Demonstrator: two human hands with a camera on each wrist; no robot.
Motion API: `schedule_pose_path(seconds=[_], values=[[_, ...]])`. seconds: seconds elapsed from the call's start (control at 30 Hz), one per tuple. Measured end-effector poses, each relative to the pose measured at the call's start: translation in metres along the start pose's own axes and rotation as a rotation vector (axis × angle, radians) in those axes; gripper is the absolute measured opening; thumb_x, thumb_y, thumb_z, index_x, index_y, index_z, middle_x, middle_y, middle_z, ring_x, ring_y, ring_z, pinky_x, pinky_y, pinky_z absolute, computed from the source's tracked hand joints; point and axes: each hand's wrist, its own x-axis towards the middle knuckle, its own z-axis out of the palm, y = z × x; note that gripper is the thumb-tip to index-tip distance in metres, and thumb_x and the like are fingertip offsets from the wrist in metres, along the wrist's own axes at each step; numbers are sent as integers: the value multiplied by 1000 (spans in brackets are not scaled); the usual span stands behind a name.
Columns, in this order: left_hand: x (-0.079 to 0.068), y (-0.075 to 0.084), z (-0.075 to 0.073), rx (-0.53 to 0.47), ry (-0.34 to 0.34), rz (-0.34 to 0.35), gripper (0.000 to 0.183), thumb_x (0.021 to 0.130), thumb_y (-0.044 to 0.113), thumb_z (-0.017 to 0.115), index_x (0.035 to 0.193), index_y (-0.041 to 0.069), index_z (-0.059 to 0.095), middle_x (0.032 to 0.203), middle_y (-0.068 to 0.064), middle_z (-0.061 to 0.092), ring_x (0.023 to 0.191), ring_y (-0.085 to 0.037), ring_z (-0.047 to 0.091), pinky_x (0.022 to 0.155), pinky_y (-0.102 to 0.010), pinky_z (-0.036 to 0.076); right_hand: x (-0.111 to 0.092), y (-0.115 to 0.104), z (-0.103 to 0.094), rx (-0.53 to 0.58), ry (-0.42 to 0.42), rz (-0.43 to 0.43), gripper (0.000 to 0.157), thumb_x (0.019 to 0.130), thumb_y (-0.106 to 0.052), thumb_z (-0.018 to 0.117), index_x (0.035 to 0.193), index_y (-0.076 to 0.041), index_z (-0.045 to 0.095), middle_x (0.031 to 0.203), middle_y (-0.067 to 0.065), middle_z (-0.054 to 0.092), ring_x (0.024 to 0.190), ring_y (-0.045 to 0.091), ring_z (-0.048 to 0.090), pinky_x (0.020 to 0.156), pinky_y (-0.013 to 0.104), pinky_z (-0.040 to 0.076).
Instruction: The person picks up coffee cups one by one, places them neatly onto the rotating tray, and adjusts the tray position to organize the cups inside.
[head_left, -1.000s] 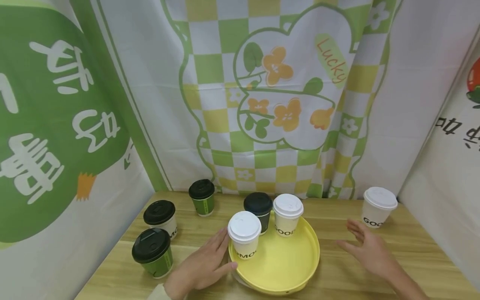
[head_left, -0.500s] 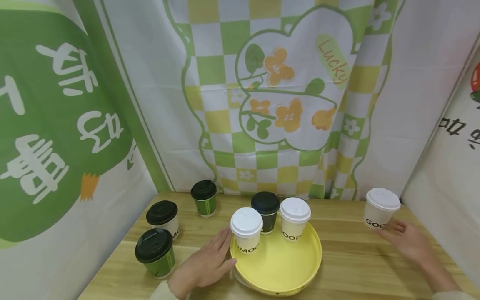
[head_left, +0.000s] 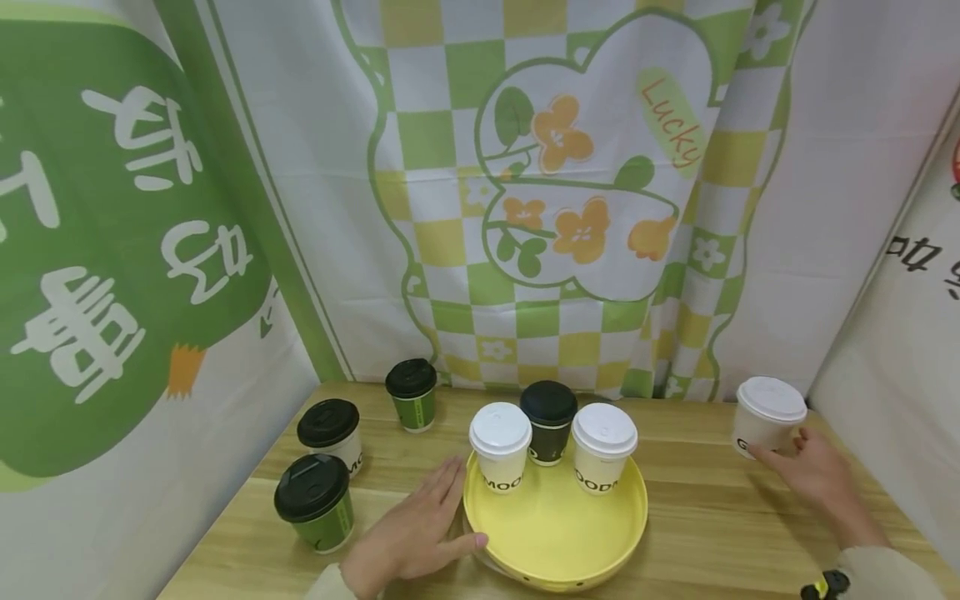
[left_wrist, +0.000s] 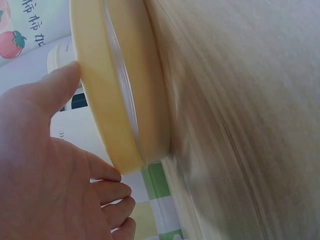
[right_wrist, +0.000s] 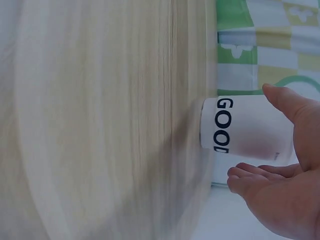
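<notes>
My left hand [head_left: 416,533] lies along the left side of a round yellow turntable [head_left: 555,533], fingers extended and touching its rim. In the left wrist view, the thumb and fingertips meet its upper yellow band [left_wrist: 102,85]. On it stand a left white-lidded paper cup [head_left: 500,450], a black-lidded dark cup [head_left: 549,423] and a right white-lidded cup [head_left: 604,448]. My right hand [head_left: 813,475] is at another white-lidded paper cup [head_left: 768,417] at the far right, its thumb and fingers spread on either side. That cup, printed "GOOD" [right_wrist: 223,125], stands upright on the table.
Left of the turntable stand a green cup [head_left: 315,504], a white cup with a black lid [head_left: 330,433] and a smaller-looking green cup [head_left: 414,396] farther back. Printed cloth [head_left: 540,333] hangs behind the wooden table [head_left: 697,533], with cloth walls on both sides.
My right hand has moved right from beside the turntable to the far-right cup. The turntable has rotated clockwise, carrying its cups round. My left hand has stayed at the rim.
</notes>
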Motion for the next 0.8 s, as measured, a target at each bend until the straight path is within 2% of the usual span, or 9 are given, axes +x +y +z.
schedule_pose_path(seconds=[0.1,0.3,0.47,0.6,0.7,0.8], values=[[2,-2,0,2,1,3,101,104,70,47,167,-3,18,176,-23,13,164,-37,19,130,-58,28,5,0,3,51,-6,40,113,98,-61,64,154,25,18,151,55,26,137,73,33,109,77,40],[1,-3,-2,32,21,12,88,109,57,45,165,-6,22,175,-25,18,163,-39,22,130,-57,30,13,5,8,140,-14,133,123,97,-67,63,158,23,3,157,53,19,143,70,27,115,76,35],[-2,-1,-3,31,14,6,86,110,58,44,166,-4,23,176,-23,18,163,-38,23,130,-58,29,15,10,13,198,-9,154,123,96,-65,65,160,19,2,160,50,15,147,69,23,119,75,30],[-2,2,-3,19,-8,2,93,107,65,44,167,-2,21,177,-21,15,164,-37,21,130,-58,29,18,13,16,227,23,124,115,98,-62,65,160,18,11,160,49,19,146,68,27,118,75,33],[-2,4,-3,13,-12,-4,95,106,67,45,167,-1,20,177,-20,15,164,-36,21,130,-58,30,20,12,20,205,94,71,103,99,-58,66,157,16,25,156,48,33,141,65,40,110,73,42],[-2,5,-3,11,-12,-7,95,106,66,45,167,-1,19,177,-20,14,164,-35,21,130,-58,29,19,5,25,202,170,37,94,98,-52,69,152,16,33,148,46,45,132,60,50,105,68,48]])
